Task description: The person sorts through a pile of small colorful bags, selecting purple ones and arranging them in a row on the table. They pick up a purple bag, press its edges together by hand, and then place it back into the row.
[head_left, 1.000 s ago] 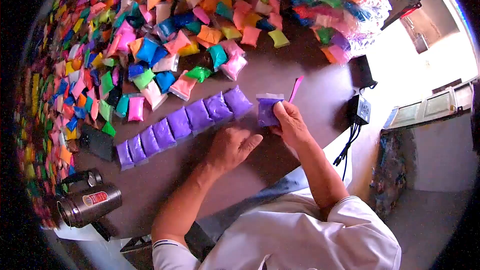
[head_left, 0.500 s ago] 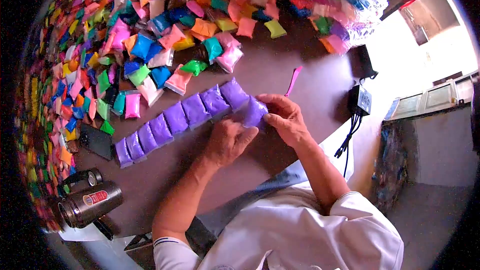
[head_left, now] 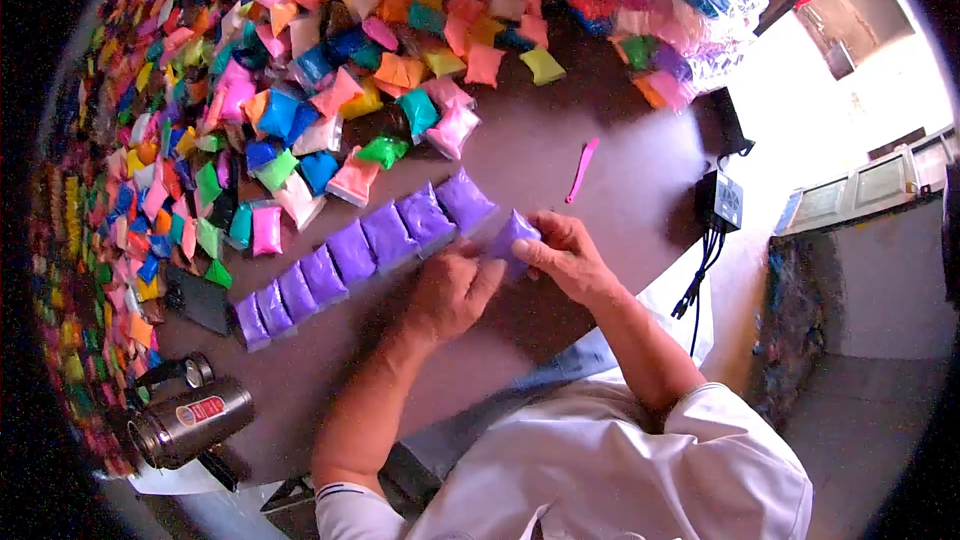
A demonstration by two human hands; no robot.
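Note:
A small purple packet (head_left: pixel 513 240) is held between my two hands. My right hand (head_left: pixel 562 252) pinches its right side between thumb and fingers. My left hand (head_left: pixel 455 285) touches its lower left edge, with the thumb up against it and the fingers partly hidden. To the left, a slanting row of several purple packets (head_left: pixel 352 249) lies side by side on the brown table (head_left: pixel 400 390). The packet at the row's upper right end (head_left: pixel 465 201) is close to my left fingertips.
Piles of colourful packets (head_left: pixel 280 115) cover the far and left side. A pink stick (head_left: pixel 581 170) lies beyond my right hand. At the lower left are a metal flask (head_left: pixel 190 428) and a dark flat object (head_left: pixel 198 300). A black box with cables (head_left: pixel 724 198) is at the right edge.
The held packet now stands more upright and slightly apart from the row's end. My hands have shifted slightly. The whole view has tilted a little.

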